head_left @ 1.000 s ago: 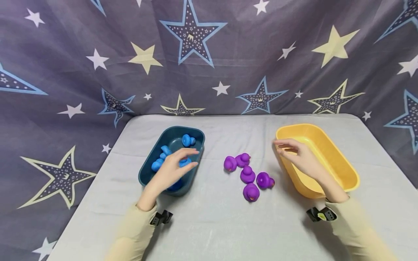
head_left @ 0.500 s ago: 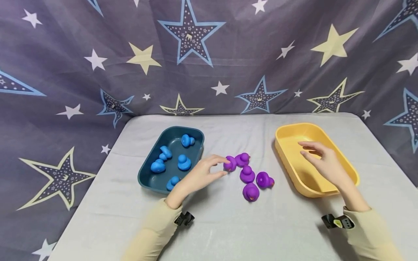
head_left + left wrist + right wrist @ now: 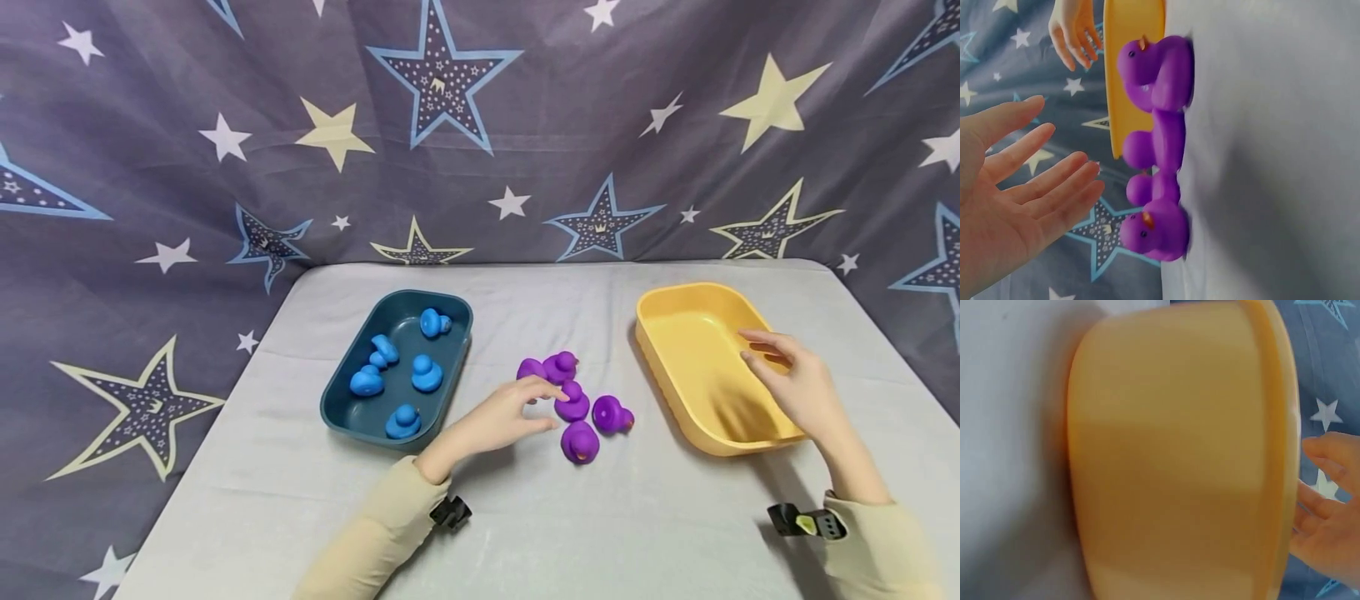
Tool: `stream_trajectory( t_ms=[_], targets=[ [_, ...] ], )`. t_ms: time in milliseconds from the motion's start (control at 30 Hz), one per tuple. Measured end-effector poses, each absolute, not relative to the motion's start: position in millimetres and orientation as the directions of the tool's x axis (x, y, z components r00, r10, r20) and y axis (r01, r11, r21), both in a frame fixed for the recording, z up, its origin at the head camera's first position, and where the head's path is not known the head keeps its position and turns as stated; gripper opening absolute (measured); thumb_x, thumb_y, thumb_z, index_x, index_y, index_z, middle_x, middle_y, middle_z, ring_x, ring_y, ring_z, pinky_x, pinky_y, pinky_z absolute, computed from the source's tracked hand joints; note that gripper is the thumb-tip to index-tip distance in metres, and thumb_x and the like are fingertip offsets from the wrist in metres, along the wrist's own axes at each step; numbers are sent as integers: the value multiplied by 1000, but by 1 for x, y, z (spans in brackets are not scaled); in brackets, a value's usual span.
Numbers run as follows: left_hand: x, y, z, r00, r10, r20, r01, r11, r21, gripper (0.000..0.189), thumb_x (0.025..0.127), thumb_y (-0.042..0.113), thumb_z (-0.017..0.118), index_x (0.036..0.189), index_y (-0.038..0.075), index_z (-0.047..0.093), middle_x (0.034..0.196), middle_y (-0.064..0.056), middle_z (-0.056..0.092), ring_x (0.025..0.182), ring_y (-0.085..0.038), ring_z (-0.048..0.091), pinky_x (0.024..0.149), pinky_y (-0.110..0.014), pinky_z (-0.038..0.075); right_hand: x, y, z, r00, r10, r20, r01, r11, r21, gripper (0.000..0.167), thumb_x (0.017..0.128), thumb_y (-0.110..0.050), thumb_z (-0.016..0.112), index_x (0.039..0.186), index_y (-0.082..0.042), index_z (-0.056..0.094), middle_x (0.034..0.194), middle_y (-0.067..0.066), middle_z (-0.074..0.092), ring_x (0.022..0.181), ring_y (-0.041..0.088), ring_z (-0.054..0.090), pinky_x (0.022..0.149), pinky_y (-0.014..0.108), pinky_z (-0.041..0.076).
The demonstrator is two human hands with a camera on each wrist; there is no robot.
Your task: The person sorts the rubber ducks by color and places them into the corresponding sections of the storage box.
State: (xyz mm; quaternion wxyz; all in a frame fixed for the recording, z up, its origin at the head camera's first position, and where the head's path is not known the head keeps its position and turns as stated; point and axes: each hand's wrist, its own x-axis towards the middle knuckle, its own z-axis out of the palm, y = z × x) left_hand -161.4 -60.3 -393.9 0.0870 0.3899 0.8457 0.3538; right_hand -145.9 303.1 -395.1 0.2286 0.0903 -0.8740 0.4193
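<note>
Several purple rubber ducks (image 3: pixel 580 442) lie in a loose cluster mid-table. Over the cluster's left side hovers my left hand (image 3: pixel 504 417), its fingers spread and holding nothing; in the left wrist view a gap shows between the hand (image 3: pixel 1029 187) and the ducks (image 3: pixel 1172 72). From the head, this hand partly covers the leftmost duck (image 3: pixel 531 368). My right hand (image 3: pixel 798 379) hangs above the right part of the yellow bin (image 3: pixel 671 387), fingers loosely bent, nothing in them. In the right wrist view the bin's wall (image 3: pixel 1172 456) hides part of its fingers.
A dark teal bin (image 3: pixel 333 408) on the left holds several blue rubber ducks (image 3: pixel 427 374). Behind the table (image 3: pixel 517 533), with its pale cloth, hangs a dark star-patterned curtain (image 3: pixel 480 192).
My left hand has moved right, from over the teal bin to the purple ducks. The right hand has shifted rightward across the yellow bin. The ducks stay where they were.
</note>
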Motion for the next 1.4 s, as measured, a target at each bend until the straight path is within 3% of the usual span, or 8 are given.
stream_trajectory(
  t_ms=[267,367,500,600,633,700,900,1400],
  targets=[
    [-161,-51,-401,-652,753,86,599,443,667,32,83,18,62,113,7,58,114,-4,55,105,-14,48,87,-23,41,-142,323,-402,-881,94,463,-308,630,-713,29,83,0,57,112,4,57,101,-29,48,88,-16,46,74,0,34],
    [-160,-48,-403,-640,764,77,606,440,662,32,83,19,63,112,7,59,114,-4,55,104,-13,49,85,-23,42,-143,336,-411,-885,111,451,-288,630,-721,29,84,-3,57,112,3,58,100,-22,53,86,-17,45,73,0,33],
    [-159,-44,-406,-620,782,67,620,436,652,33,82,20,64,112,7,59,113,-4,55,103,-14,50,85,-22,41,-150,366,-437,-894,136,426,-244,651,-719,31,84,-10,59,115,-7,59,107,-12,57,87,-18,44,74,0,32],
    [-159,-41,-408,-610,791,47,609,430,667,33,81,18,64,112,6,58,113,-5,54,102,-17,51,84,-20,42,-157,391,-459,-899,167,404,-182,697,-693,33,85,-16,59,117,-14,59,109,-20,54,88,-19,42,75,-1,30],
    [-159,-39,-408,-609,792,41,606,431,669,34,81,17,65,112,6,58,112,-6,53,102,-17,51,83,-20,42,-158,397,-464,-902,171,395,-172,698,-695,33,84,-17,59,118,-14,59,111,-16,54,89,-19,42,75,0,31],
    [-159,-38,-410,-607,794,35,605,433,668,34,81,17,65,112,5,58,111,-6,52,100,-18,52,82,-18,42,-163,411,-477,-903,181,391,-154,711,-686,34,84,-20,59,118,-18,59,108,-25,51,90,-19,41,75,-2,31],
    [-159,-34,-413,-596,803,23,629,449,635,33,80,17,66,110,7,60,107,-8,54,95,-17,53,81,-16,41,-168,429,-495,-918,171,358,-145,694,-706,34,85,-20,59,119,-14,58,102,-29,50,88,-17,45,70,-1,34],
    [-157,-30,-418,-584,812,12,667,471,577,28,81,20,65,107,13,62,101,0,56,91,-10,49,78,-13,36,-163,427,-495,-955,155,253,-76,697,-713,37,86,-28,57,118,-11,57,90,-38,49,75,-18,48,61,4,38]
  ],
)
